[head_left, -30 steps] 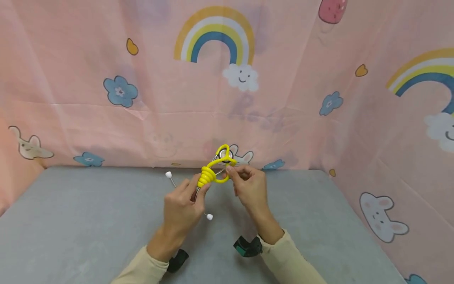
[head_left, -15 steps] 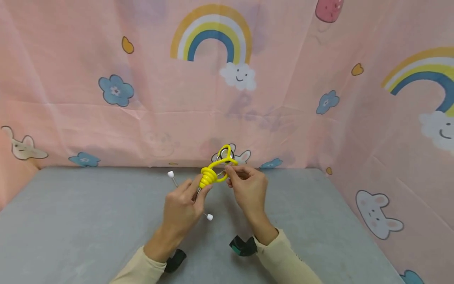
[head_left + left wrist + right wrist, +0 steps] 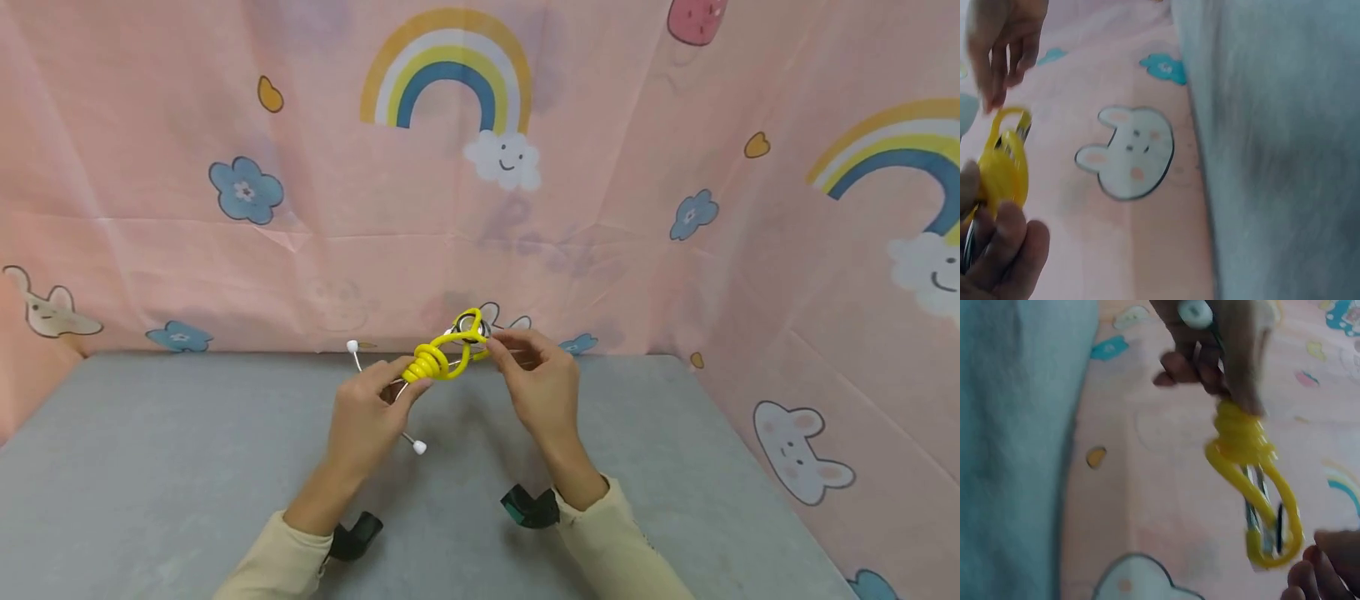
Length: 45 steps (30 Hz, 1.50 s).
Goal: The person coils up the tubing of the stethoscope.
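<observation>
My left hand (image 3: 367, 412) pinches a stethoscope (image 3: 425, 363) by its coiled yellow tubing, between thumb and fingers. The tubing is wrapped in several turns round the metal ear tubes, and a loop of it sticks out towards the far right. A round metal chest piece (image 3: 471, 326) sits at that loop's end. Two white ear tips (image 3: 420, 447) poke out on either side of the left hand. My right hand (image 3: 546, 383) is at the loop end, its fingertips right at the tubing. In the right wrist view, a small gap shows between the right fingers (image 3: 1335, 556) and the loop.
A grey tabletop (image 3: 187, 467) lies below both hands. Behind it and to the right hangs a pink cloth (image 3: 600, 108) with rainbows, flowers and rabbits. Each wrist carries a black camera mount (image 3: 531, 507).
The left hand has moved slightly left with the stethoscope. The right hand has shifted a little right, and its fingers no longer overlap the tubing loop as much as before.
</observation>
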Each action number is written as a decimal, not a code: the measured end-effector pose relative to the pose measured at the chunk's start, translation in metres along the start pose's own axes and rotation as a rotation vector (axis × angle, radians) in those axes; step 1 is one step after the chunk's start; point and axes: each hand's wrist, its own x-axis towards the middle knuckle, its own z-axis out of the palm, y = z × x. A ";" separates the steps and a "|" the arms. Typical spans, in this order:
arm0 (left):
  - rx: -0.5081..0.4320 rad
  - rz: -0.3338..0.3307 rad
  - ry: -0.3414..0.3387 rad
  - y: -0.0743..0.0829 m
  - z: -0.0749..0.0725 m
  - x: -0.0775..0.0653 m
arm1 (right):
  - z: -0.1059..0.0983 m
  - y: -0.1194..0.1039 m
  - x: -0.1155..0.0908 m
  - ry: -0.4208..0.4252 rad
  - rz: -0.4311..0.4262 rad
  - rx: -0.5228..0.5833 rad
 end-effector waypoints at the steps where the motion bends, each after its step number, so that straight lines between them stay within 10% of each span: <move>1: -0.021 0.000 -0.014 -0.002 -0.001 0.002 | -0.004 0.002 0.003 -0.037 -0.029 -0.007; 10: -0.129 -0.024 -0.257 -0.016 -0.016 0.009 | -0.028 0.012 0.016 -0.511 -0.253 -0.198; 27: -0.001 -0.198 -0.471 -0.039 -0.030 0.006 | -0.007 0.034 0.010 -0.701 -0.099 -0.241; 45: 0.121 -0.278 -0.529 -0.060 -0.010 -0.010 | 0.017 0.060 0.007 -0.876 0.025 -0.321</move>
